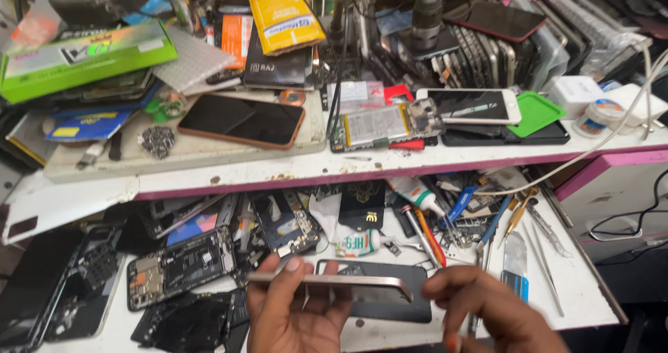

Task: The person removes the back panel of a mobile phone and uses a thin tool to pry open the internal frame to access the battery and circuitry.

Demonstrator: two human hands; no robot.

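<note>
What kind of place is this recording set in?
Most likely a phone repair bench. An opened phone with its battery showing lies on the shelf, tweezers and screwdrivers clutter the worktop, and the left hand holds a phone frame, with the right hand beside it.

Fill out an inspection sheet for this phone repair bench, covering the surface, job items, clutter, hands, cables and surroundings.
Surface: white bench, stained, under a pink-edged upper shelf.
Job's things: bare metal phone frame, held edge-on above a dark phone panel.
Clutter: opened phones, tweezers, glue tube, orange-cased phone, green box.
Grippers: left hand grips the frame; right hand at its end, blurred.
Cables: white cable across the shelf.
Surroundings: stacked screens at the back.
</note>
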